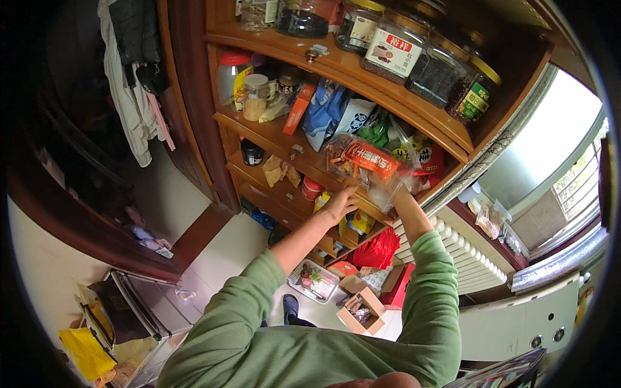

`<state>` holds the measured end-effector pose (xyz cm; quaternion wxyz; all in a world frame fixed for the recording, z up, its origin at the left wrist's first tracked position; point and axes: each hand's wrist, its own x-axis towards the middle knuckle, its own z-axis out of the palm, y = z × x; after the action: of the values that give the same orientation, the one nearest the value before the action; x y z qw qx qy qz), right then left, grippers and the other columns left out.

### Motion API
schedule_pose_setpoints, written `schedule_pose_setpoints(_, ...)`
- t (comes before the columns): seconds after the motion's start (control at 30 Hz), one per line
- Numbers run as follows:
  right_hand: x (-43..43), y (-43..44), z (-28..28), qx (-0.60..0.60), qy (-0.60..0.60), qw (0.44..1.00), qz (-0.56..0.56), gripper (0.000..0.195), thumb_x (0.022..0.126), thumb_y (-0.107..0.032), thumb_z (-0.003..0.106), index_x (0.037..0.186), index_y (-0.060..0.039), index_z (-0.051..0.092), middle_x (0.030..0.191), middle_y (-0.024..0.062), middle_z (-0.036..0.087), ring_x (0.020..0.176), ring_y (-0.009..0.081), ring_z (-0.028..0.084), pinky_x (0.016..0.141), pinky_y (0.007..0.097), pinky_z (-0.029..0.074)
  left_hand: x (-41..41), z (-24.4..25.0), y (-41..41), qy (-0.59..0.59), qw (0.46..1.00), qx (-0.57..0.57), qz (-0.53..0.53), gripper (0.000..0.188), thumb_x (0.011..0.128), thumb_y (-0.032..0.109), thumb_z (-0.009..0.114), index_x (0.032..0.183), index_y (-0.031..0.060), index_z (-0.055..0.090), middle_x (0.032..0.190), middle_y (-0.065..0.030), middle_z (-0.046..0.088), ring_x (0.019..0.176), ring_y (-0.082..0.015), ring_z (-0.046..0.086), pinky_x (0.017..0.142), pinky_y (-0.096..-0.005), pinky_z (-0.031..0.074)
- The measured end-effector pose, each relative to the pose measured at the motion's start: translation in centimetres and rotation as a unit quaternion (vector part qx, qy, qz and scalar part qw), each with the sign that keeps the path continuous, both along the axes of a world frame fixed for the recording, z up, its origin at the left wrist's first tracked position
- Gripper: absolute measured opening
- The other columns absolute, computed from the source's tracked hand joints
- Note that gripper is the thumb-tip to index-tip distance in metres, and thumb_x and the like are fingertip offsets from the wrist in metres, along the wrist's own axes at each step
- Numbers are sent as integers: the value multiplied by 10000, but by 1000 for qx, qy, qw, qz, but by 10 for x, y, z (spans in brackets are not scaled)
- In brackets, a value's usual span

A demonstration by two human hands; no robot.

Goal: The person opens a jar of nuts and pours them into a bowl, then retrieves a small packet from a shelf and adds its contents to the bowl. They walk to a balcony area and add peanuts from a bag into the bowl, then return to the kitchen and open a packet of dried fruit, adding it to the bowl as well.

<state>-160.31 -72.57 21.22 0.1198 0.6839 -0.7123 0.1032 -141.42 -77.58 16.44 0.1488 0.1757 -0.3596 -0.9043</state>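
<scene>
A clear plastic bag with an orange label point(372, 159) and dark orange-brown dried food in it lies at the front of a middle shelf of a wooden cabinet point(271, 140). My right hand point(401, 194) is at the bag's lower right end, its fingers mostly hidden behind the clear plastic. My left hand point(343, 202) is just below the bag, fingers apart and bent, near the shelf edge. Behind the bag stand a blue bag point(322, 109), a white bag with blue print point(355, 116), a green bag point(376, 127) and a red package point(431, 157).
Large jars point(393, 48) fill the shelf above. An orange box point(298, 109) and a red-lidded jar point(235, 80) stand to the left. On the floor are a plastic tray point(314, 281), an open cardboard box point(361, 310) and a red bag point(378, 250). A radiator point(465, 252) runs along the right.
</scene>
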Motion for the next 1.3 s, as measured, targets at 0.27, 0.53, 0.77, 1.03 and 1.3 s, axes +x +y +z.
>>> schedule_pose_setpoints(0.27,-19,28,-1,-85,15,994,-74,212,781,-235,550,905,-67,585,891,135,606,835,310,575,721,408,455,-58,32,-1,38,995,91,6,430,840,333,468,1215,143,377,1218,-61,374,1111,-345,381,934,-483,324)
schedule_pose_setpoints(0.53,68,101,57,-350,-157,908,-170,138,779,-41,550,907,-19,594,873,155,588,778,309,577,678,345,459,-50,20,-3,58,997,55,8,504,885,284,394,1292,15,267,1335,-119,248,1159,-378,360,963,-470,332)
schedule_pose_setpoints(0.77,124,141,45,-521,-429,733,-81,186,866,-22,466,1041,12,517,957,101,574,847,156,556,760,252,444,-27,3,1,81,993,80,17,444,839,215,512,1203,9,360,1294,-111,322,1153,-349,402,941,-464,360)
schedule_pose_setpoints(1.03,206,58,51,-352,-667,645,123,222,837,-53,532,1042,19,484,968,111,575,864,144,543,794,243,413,101,47,39,153,981,65,103,400,875,327,447,1177,65,440,1116,-86,511,1019,-223,511,859,-384,419)
schedule_pose_setpoints(1.3,364,38,54,-138,-573,727,351,324,723,-65,652,1022,-8,540,913,106,625,712,157,565,649,256,452,301,90,108,42,895,-149,418,311,847,180,557,1115,42,480,1059,-79,559,902,-149,568,688,-289,507)
